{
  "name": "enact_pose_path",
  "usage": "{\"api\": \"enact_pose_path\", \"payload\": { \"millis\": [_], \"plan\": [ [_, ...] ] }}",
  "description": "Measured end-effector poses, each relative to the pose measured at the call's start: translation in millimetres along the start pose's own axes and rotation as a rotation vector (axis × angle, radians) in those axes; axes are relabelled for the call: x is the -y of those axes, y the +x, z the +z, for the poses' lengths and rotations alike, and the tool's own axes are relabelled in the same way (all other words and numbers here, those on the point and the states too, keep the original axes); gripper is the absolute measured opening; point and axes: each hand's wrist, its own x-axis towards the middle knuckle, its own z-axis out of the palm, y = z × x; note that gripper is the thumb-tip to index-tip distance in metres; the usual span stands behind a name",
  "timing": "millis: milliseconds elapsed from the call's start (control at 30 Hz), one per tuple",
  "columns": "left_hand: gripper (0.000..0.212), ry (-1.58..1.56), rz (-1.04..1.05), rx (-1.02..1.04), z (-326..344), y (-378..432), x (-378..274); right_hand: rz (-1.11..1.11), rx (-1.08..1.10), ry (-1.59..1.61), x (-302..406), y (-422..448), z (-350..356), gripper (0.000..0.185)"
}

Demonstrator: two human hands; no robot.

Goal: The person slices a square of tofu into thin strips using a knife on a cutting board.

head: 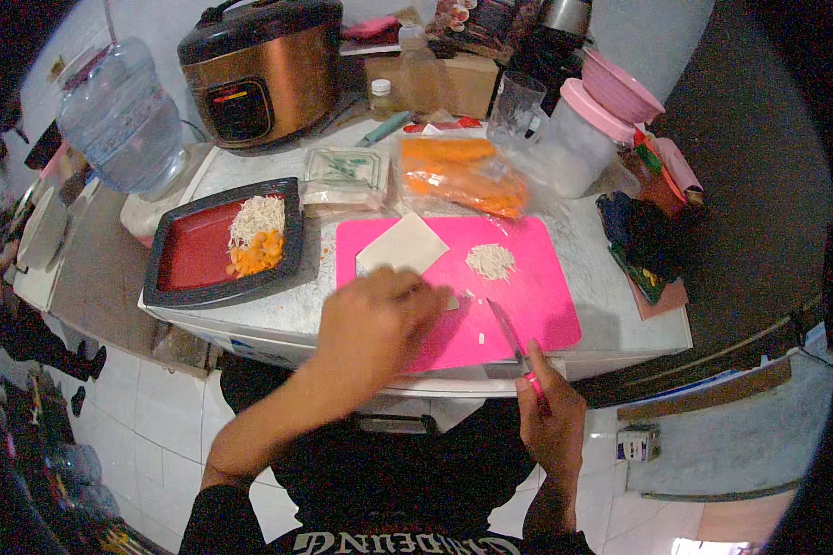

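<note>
On a pink cutting board [541, 298] lie a square stack of pale sheets [402, 246] and a small heap of thin pale strips [491, 261]. My left hand [382, 316] is blurred over the board's left part, just below the sheets; a small pale piece [452, 303] shows by its fingertips, and whether they grip it is unclear. My right hand [552, 409] holds a knife with a pink handle [533, 388], its blade pointing up and left over the board. A few pale scraps [481, 338] lie near the blade.
Left of the board, a black-rimmed tray [222, 297] holds pale strips and orange pieces. Behind the board are a packet of pale sheets [345, 177] and bagged carrots [458, 173]. Farther back stand a rice cooker [264, 76], a clear pitcher [517, 104] and a pink-lidded container [583, 146].
</note>
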Motion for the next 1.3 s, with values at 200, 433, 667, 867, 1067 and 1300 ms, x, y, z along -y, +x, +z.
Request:
{"api": "enact_pose_path", "payload": {
  "millis": [200,433,667,867,1067,1300],
  "plan": [
    [0.022,0.12,0.064,-0.064,7,29,15,-0.006,-0.046,0.065,-5,-6,2,0.052],
    [0.033,-0.036,0.149,0.132,29,-2,-33,0.243,-0.021,0.103,1,-18,-7,0.047],
    [0.048,0.029,0.147,0.109,33,-16,-43,0.236,0.055,0.068,29,-29,-17,0.046],
    [0.062,0.037,0.018,0.08,34,-14,-58,0.222,0.016,0.046,39,-24,-12,0.045],
    [0.068,0.095,-0.054,0.068,31,-17,-48,0.264,0.105,-0.064,61,-17,-10,0.051],
    [0.058,0.095,-0.001,0.046,32,-17,-46,0.127,0.076,-0.081,62,-17,-1,0.059]
  ]
}}
